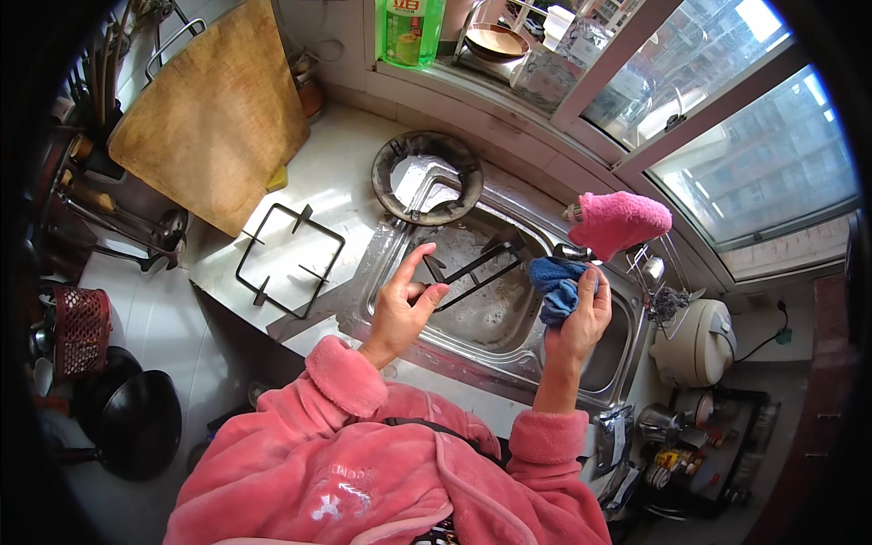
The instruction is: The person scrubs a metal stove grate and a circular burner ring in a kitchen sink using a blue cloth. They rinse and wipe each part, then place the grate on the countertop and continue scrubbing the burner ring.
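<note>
My left hand is over the left side of the sink, its index finger and thumb spread apart. A black metal pan support tilts above the basin, its near end at this hand. The curled fingers appear to hold it, though the contact is partly hidden. In my right hand is a bunched blue cloth, above the divider between the stainless steel sink's two basins. Suds and water lie in the larger basin. Just beyond the cloth, a pink towelling cover sits over what looks like the faucet.
Another pan support lies on the counter left of the sink. A round blackened metal ring straddles the sink's back-left edge. Behind these stands a wooden cutting board. A rice cooker is at the right, and green detergent stands on the windowsill.
</note>
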`<action>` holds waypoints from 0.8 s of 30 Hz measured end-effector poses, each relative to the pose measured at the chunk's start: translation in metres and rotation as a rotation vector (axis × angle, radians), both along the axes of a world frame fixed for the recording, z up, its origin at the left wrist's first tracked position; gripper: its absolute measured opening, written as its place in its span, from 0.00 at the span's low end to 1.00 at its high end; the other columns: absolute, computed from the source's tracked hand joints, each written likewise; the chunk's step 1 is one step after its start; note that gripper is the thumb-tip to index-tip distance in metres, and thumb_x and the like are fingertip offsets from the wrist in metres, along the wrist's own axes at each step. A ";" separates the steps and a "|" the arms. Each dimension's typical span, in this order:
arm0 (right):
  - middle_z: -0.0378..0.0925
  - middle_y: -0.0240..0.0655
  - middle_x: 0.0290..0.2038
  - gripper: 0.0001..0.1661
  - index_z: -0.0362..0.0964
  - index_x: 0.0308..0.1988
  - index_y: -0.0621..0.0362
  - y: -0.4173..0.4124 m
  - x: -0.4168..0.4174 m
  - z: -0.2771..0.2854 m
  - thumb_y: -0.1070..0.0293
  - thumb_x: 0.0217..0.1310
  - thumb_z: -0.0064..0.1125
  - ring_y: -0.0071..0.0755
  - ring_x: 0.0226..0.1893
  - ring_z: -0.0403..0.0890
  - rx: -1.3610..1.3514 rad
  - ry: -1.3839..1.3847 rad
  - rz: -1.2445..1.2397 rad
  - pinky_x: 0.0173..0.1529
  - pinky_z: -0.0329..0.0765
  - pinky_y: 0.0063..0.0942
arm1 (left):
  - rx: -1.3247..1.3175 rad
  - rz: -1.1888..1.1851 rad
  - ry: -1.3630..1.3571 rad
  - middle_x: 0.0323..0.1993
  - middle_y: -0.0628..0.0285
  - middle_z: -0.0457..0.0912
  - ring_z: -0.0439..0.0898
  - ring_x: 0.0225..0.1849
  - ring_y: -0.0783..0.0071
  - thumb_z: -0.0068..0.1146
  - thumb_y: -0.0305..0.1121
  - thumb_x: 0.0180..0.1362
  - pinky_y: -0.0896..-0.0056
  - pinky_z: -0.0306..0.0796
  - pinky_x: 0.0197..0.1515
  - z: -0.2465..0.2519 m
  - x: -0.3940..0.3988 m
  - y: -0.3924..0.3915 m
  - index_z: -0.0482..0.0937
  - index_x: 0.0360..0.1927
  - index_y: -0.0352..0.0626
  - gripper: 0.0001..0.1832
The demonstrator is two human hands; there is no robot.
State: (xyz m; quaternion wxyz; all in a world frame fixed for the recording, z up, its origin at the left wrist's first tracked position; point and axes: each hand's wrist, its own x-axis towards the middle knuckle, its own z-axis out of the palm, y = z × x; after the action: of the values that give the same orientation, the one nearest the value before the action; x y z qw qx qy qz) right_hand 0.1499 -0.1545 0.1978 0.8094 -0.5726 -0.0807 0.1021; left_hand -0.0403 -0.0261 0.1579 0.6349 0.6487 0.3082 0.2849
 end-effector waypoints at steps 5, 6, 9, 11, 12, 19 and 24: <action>0.77 0.30 0.39 0.11 0.74 0.46 0.59 0.015 -0.013 0.035 0.66 0.70 0.53 0.18 0.37 0.76 -0.161 -0.314 0.113 0.41 0.74 0.18 | 0.066 -0.041 0.005 0.12 0.72 0.69 0.59 0.19 0.89 0.63 0.30 0.59 0.83 0.56 0.24 -0.003 0.000 -0.002 0.65 0.66 0.49 0.31; 0.77 0.31 0.40 0.11 0.76 0.46 0.59 0.023 -0.018 0.032 0.66 0.69 0.53 0.23 0.41 0.75 -0.304 -0.427 0.222 0.47 0.72 0.21 | 0.003 -0.074 -0.058 0.25 0.74 0.78 0.64 0.25 0.93 0.60 0.28 0.62 0.89 0.57 0.28 -0.008 0.002 -0.003 0.62 0.67 0.44 0.30; 0.77 0.37 0.41 0.21 0.75 0.42 0.59 0.034 -0.013 -0.015 0.54 0.74 0.43 0.31 0.40 0.74 -0.363 -0.676 0.326 0.47 0.70 0.24 | -0.111 -0.099 -0.113 0.28 0.73 0.79 0.65 0.27 0.93 0.59 0.28 0.62 0.90 0.58 0.29 0.018 0.006 -0.010 0.62 0.66 0.44 0.30; 0.78 0.36 0.39 0.24 0.75 0.42 0.59 0.041 -0.013 -0.026 0.52 0.74 0.40 0.29 0.39 0.74 -0.348 -0.643 0.359 0.45 0.70 0.24 | -0.128 -0.063 -0.137 0.23 0.74 0.78 0.64 0.25 0.92 0.60 0.28 0.62 0.88 0.57 0.27 0.004 0.001 -0.011 0.63 0.66 0.45 0.29; 0.78 0.35 0.39 0.25 0.75 0.42 0.59 0.042 -0.012 -0.029 0.50 0.75 0.39 0.28 0.38 0.74 -0.349 -0.628 0.371 0.45 0.70 0.23 | -0.142 -0.051 -0.152 0.21 0.74 0.77 0.63 0.24 0.92 0.60 0.29 0.62 0.87 0.57 0.26 0.001 0.000 -0.011 0.63 0.65 0.46 0.29; 0.76 0.26 0.31 0.20 0.76 0.40 0.61 0.042 -0.005 -0.023 0.55 0.73 0.46 0.17 0.29 0.69 -0.362 -0.395 0.330 0.35 0.68 0.17 | -0.016 -0.053 0.026 0.15 0.74 0.71 0.60 0.20 0.91 0.63 0.30 0.59 0.85 0.55 0.25 0.008 -0.009 -0.002 0.67 0.63 0.46 0.29; 0.77 0.29 0.31 0.19 0.72 0.43 0.61 0.009 0.015 -0.014 0.55 0.73 0.47 0.19 0.28 0.77 -0.109 0.033 0.206 0.33 0.77 0.19 | 0.025 -0.100 0.019 0.18 0.71 0.76 0.63 0.24 0.92 0.64 0.29 0.58 0.87 0.60 0.28 0.009 -0.018 -0.001 0.67 0.64 0.47 0.29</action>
State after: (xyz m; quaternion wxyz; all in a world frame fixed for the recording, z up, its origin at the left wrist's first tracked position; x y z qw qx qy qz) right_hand 0.1647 -0.1460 0.1836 0.7635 -0.6026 -0.1203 0.1985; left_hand -0.0584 -0.0271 0.1667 0.6374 0.6738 0.2777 0.2503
